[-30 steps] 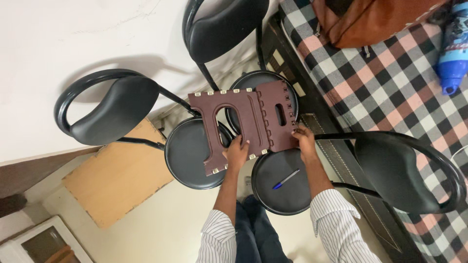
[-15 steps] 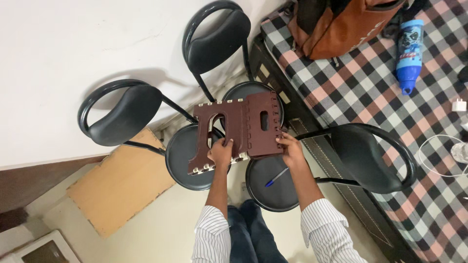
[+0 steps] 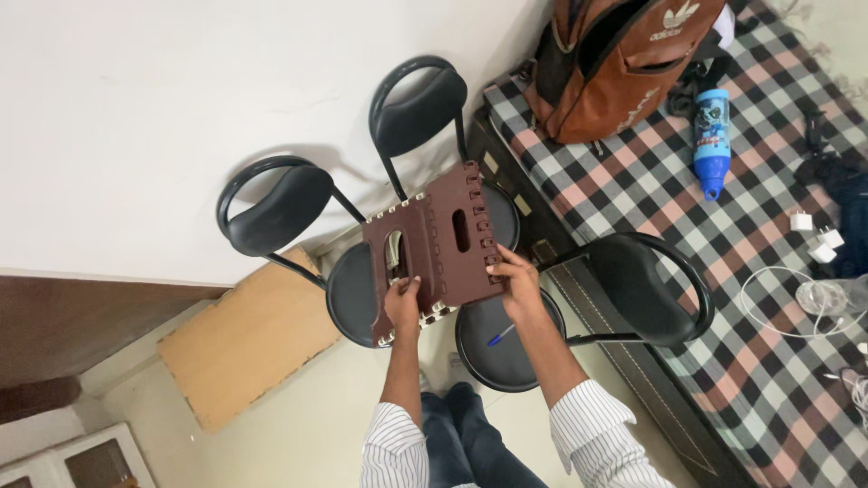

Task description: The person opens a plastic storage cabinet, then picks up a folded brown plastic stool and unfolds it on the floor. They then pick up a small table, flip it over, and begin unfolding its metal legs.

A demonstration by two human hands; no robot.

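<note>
So we've got a brown plastic folding step stool [image 3: 434, 248] held up in the air with both hands, right over a cluster of three black round-seat chairs. Our left hand [image 3: 402, 305] is wrapped around the lower edge of the lighter-trimmed panel, fingers curled tight onto the plastic, thumb on top. Our right hand [image 3: 514, 282] grips the toothed right edge of the main panel, fingers closed around it too (so neither hand is loose, both are clamped on the stool). The stool sits tilted, its slotted handle hole facing up toward the camera.

Below it: the left chair [image 3: 357, 294] has its seat partly hidden under the stool, the middle chair [image 3: 418, 113] stands against the white wall [image 3: 136, 117], and the right chair [image 3: 506, 339] has a blue pen [image 3: 500, 335] lying on its seat.

Off to the side there's a bed with a checkered sheet [image 3: 660, 208], a brown backpack [image 3: 619, 59] leaning on it, a blue bottle [image 3: 711, 140] just beside the backpack, and white chargers and cables [image 3: 814, 271] further right. A flat sheet of cardboard [image 3: 244, 348] lies on the floor left of the chairs.
</note>
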